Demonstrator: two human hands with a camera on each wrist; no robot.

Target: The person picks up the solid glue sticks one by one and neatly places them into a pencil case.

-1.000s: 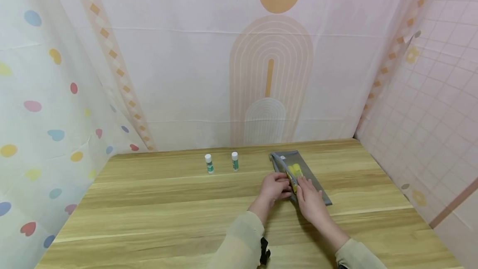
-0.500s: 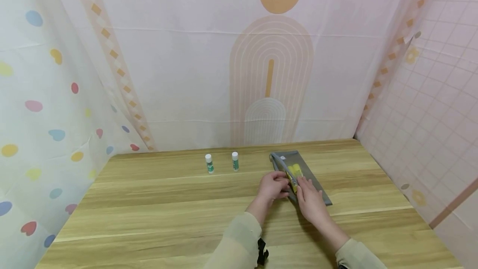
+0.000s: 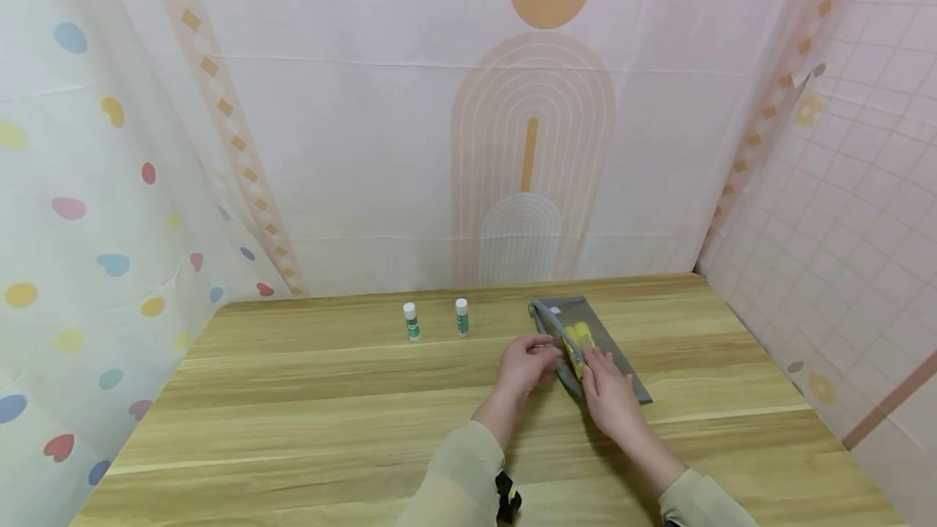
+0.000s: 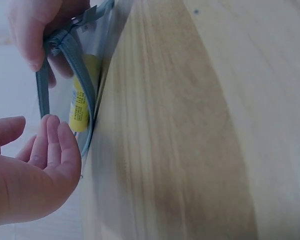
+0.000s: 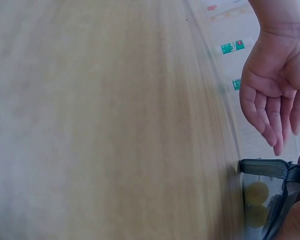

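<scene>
Two glue sticks are stood upright near the far edge of the wooden table [image 3: 293,397], left of its middle: the left glue stick [image 3: 411,321] and the right glue stick [image 3: 462,316], each with a white cap and green label, set a little apart from one another. To their right, the left hand [image 3: 523,362] is held over the table just beside the near left edge of a grey mesh pencil pouch [image 3: 611,352]; its fingers [image 4: 52,142] are loosely extended and slightly spread, and nothing is gripped by them. In the left wrist view the fingertips are seen close to the open zipper [image 4: 70,55] of the pouch; whether it is touched cannot be told. The pouch is laid flat toward the far right part of the table, slanted so that its upper end points to the far edge. Yellow sticks [image 3: 578,337] are seen inside it through the mesh. The right hand [image 3: 607,389] is placed on the near end of the pouch, and the zipper edge is pinched between its thumb and fingers, as shown in the left wrist view. Patterned fabric sheets are hung behind the far edge and along both side edges of the table
</scene>
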